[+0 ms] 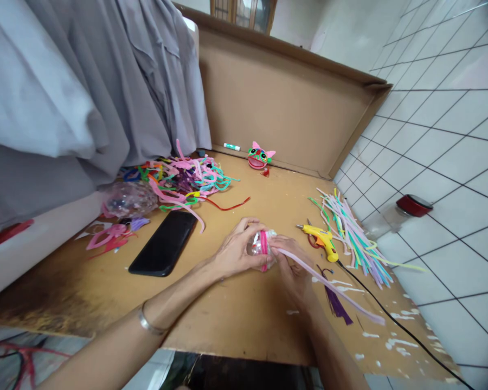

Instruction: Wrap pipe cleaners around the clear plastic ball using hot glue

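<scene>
Clear plastic ball (257, 245) sits gripped in the left hand (236, 250); the right hand (289, 266) pinches a pale pipe cleaner (329, 284) against it.

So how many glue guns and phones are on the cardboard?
1 glue gun, yellow, lying right of the right hand. 1 black phone, flat, left of the left hand. The pipe-cleaner pile may hide more.
</scene>
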